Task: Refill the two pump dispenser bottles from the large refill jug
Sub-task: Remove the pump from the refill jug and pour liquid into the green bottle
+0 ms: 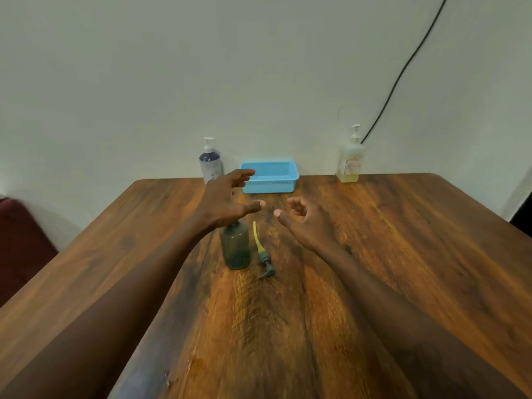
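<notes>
Neither hand grips anything: the left hand hangs in the air with fingers spread and thumb out, and the right hand beside it has its fingers loosely curled round nothing, thumb pointing across toward the left. Nearest of the task's things, about midway down the table, the green bottle stands upright with its top off, and its pump lies flat just beside it on the right, the yellow dip tube pointing at the far edge. The left wrist sits right over the bottle's neck and hides its mouth, so the plainest risk is a wrist or forearm catching that neck as the arm travels and tipping the light, uncapped bottle. A sweep by the right hand could also roll the loose pump and drag its tube across the wood. Along the far edge, against the wall, stand a blue-and-white pump bottle toward the left corner, a blue basket just beside it, and a yellow pump bottle well apart to the right, below a black cable. No large jug shows, so which container serves as the refill source is uncertain, and a long reach over the open bottle invites a knock.
</notes>
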A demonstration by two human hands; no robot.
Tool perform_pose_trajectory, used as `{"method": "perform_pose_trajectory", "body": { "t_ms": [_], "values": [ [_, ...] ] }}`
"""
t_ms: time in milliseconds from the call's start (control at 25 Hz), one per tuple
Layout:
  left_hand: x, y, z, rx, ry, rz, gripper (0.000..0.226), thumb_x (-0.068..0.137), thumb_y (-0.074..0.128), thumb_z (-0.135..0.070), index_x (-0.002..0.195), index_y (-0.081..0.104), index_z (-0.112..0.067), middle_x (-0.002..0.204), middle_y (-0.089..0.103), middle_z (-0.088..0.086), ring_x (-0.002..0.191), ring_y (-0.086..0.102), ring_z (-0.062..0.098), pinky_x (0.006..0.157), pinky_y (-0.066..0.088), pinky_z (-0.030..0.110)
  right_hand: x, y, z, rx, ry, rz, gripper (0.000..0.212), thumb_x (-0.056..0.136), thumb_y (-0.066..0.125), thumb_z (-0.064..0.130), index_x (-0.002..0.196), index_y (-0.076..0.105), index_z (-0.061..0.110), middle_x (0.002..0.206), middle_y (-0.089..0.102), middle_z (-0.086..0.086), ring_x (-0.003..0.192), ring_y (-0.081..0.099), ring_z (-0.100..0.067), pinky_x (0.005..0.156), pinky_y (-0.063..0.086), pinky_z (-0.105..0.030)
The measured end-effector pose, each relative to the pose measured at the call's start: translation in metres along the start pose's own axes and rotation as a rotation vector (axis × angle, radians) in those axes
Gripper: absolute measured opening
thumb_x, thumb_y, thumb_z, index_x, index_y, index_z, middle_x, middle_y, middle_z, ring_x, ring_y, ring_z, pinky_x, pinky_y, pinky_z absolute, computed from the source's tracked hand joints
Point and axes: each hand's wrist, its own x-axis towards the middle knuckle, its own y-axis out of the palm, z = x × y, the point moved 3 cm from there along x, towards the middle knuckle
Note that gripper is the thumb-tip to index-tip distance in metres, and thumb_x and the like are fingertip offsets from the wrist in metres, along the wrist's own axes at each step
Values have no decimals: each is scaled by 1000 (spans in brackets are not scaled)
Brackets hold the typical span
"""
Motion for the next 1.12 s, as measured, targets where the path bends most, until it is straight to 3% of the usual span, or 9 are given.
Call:
{"method": "perform_pose_trajectory", "body": {
  "t_ms": [240, 400, 600, 720, 840, 1000, 1120],
  "values": [
    [92, 50, -39, 26, 24, 58, 81, 73, 89, -46, 143, 54, -24, 139, 63, 0, 112, 60, 7, 86, 50, 19, 48, -58, -21, 70, 74, -197, 65, 85, 78, 53, 138, 55, 24, 142, 60, 2, 128, 58, -16, 95, 48, -26],
    [154, 99, -66, 27, -3, 115, 79, 74, 90, -41, 142, 56, -20, 142, 61, 3, 123, 63, 19, 101, 50, 30, 96, -94, -52, 126, 147, -317, 61, 84, 80, 49, 134, 57, 23, 138, 63, 0, 124, 61, -17, 100, 53, -32],
    [227, 173, -76, 36, -64, 164, 75, 78, 86, -45, 142, 55, -22, 144, 60, 5, 127, 60, 23, 112, 47, 42, 163, -122, -101, 90, 209, -407, 63, 82, 82, 47, 132, 56, 20, 134, 64, -3, 120, 62, -23, 101, 55, -40],
    [265, 207, -81, -7, -104, 145, 79, 77, 85, -49, 144, 52, -22, 147, 57, 5, 132, 55, 25, 114, 44, 43, 200, -134, -130, 39, 252, -466, 65, 84, 80, 50, 133, 53, 17, 135, 64, -6, 121, 62, -26, 97, 56, -37],
    [299, 240, -81, -108, -172, 142, 80, 78, 86, -40, 146, 49, -19, 149, 54, 7, 134, 53, 27, 112, 44, 42, 233, -139, -159, 41, 306, -514, 69, 86, 78, 51, 137, 51, 14, 136, 63, -8, 120, 63, -27, 90, 51, -30],
    [335, 276, -72, -122, -211, 156, 77, 84, 82, -39, 148, 47, -16, 146, 56, 9, 131, 56, 27, 108, 46, 37, 265, -136, -194, 25, 357, -510, 79, 86, 78, 49, 148, 44, 16, 143, 58, -8, 127, 57, -29, 100, 50, -38],
    [350, 289, -61, -193, -248, 134, 74, 85, 80, -39, 147, 47, -15, 142, 61, 9, 127, 60, 25, 104, 48, 35, 280, -127, -207, -24, 328, -483, 77, 82, 80, 52, 142, 50, 14, 135, 64, -9, 119, 62, -29, 89, 51, -36]
  ]
}}
